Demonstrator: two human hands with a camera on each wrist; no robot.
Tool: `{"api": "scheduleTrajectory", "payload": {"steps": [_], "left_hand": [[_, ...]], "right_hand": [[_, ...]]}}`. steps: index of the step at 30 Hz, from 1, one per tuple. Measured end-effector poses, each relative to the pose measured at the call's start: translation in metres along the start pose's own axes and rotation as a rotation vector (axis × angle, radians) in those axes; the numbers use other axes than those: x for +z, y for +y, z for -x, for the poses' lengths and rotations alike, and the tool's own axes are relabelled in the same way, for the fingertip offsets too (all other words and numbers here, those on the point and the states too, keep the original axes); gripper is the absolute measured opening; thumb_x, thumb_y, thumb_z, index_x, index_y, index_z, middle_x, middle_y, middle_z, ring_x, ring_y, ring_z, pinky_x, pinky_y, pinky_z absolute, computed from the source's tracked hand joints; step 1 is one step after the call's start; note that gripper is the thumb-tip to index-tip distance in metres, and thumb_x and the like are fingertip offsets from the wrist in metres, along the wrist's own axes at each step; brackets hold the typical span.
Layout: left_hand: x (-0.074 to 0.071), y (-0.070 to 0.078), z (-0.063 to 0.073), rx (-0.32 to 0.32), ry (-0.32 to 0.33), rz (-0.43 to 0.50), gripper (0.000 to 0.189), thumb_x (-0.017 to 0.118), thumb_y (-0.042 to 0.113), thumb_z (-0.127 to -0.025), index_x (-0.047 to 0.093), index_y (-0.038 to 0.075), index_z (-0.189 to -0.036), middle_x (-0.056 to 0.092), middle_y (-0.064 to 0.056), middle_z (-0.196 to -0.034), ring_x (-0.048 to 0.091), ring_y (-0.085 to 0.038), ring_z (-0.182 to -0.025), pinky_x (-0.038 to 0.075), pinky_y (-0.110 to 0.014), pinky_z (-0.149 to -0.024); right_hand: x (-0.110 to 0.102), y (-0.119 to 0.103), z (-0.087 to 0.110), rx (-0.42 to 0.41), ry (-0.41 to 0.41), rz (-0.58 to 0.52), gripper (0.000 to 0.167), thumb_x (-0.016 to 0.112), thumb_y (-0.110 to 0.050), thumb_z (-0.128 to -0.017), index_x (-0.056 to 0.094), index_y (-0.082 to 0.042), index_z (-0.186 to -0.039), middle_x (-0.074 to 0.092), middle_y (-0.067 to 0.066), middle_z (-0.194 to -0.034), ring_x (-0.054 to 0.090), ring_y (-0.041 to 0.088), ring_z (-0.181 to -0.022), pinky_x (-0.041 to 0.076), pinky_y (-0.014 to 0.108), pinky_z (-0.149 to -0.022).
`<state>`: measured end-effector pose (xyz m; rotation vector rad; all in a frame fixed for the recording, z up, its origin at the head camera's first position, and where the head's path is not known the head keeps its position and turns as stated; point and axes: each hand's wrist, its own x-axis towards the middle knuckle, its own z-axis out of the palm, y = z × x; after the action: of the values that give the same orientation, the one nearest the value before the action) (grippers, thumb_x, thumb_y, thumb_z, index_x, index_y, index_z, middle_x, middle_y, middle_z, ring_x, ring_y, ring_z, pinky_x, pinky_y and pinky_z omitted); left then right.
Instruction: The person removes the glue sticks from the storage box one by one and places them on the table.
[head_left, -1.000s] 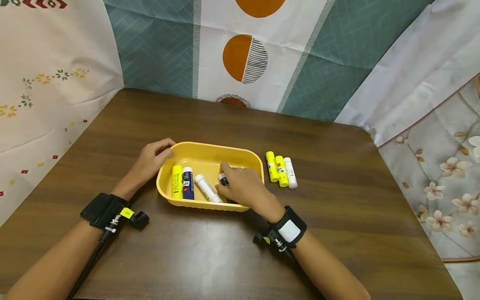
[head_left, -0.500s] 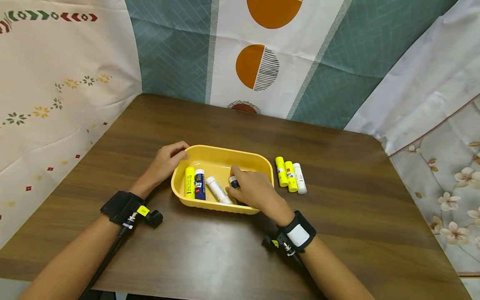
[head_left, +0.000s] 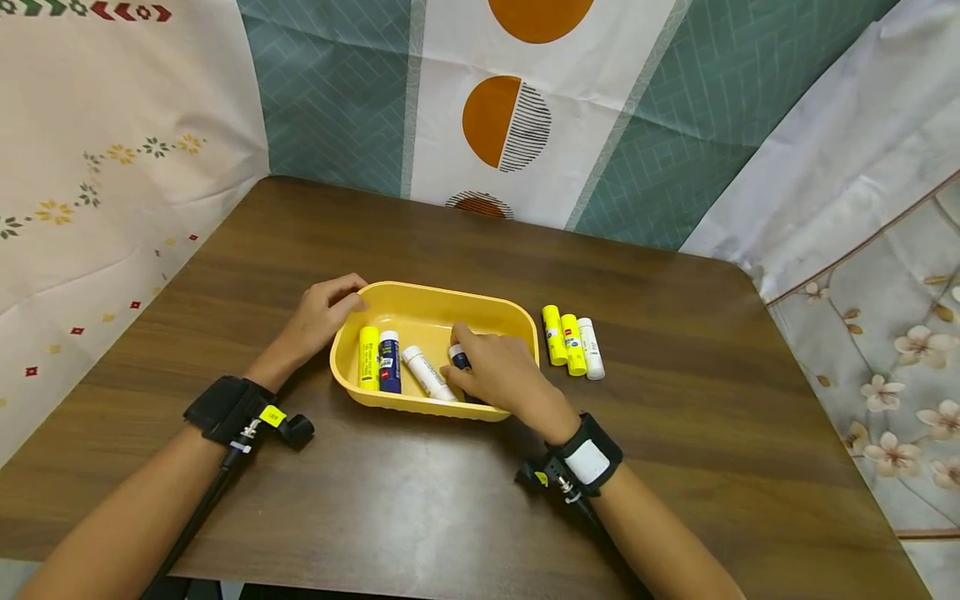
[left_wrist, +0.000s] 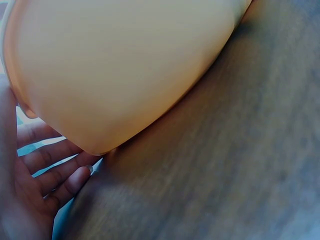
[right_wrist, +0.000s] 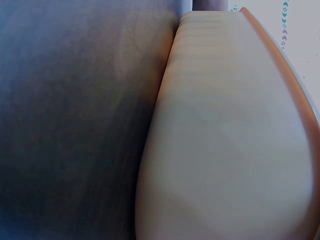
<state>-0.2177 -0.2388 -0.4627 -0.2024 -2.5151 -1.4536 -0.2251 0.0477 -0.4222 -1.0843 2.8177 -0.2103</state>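
Observation:
A yellow plastic tray (head_left: 450,298) stands on the wooden table. At its left end my left hand (head_left: 321,315) holds the rim, thumb over the edge; in the left wrist view the fingers (left_wrist: 70,186) lie against the outer wall. My right hand (head_left: 498,372) reaches inside at the right end and grips a dark blue glue stick (head_left: 458,356) with a white cap, mostly hidden under the hand. To its left lie a tilted white glue stick (head_left: 427,373), a blue glue stick (head_left: 389,363) and a yellow one (head_left: 369,358). In the right wrist view, the tray wall (right_wrist: 225,140) hides the hand.
Right of the tray, two yellow glue sticks (head_left: 564,342) and a white glue stick (head_left: 592,350) lie side by side on the table (head_left: 675,400). Patterned cloths (head_left: 337,100) hang behind the table and along both sides.
The head view shifts slightly. Both hands, the tray and the glue sticks keep their places relative to one another.

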Motion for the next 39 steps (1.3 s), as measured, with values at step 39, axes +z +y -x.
{"api": "scheduleTrajectory", "payload": {"steps": [39], "left_hand": [[0.0003, -0.001, -0.0012, -0.029, 0.004, 0.003, 0.02, 0.053, 0.015, -0.099, 0.069, 0.006, -0.107, 0.067, -0.012, -0.102, 0.057, -0.024, -0.089, 0.047, -0.023, -0.076]], "right_hand": [[-0.0015, -0.0021, -0.0001, 0.008, 0.0, 0.027, 0.041, 0.062, -0.051, -0.096, 0.054, -0.016, -0.117, 0.048, -0.003, -0.068, 0.05, 0.014, -0.059, 0.029, 0.027, -0.051]]}}
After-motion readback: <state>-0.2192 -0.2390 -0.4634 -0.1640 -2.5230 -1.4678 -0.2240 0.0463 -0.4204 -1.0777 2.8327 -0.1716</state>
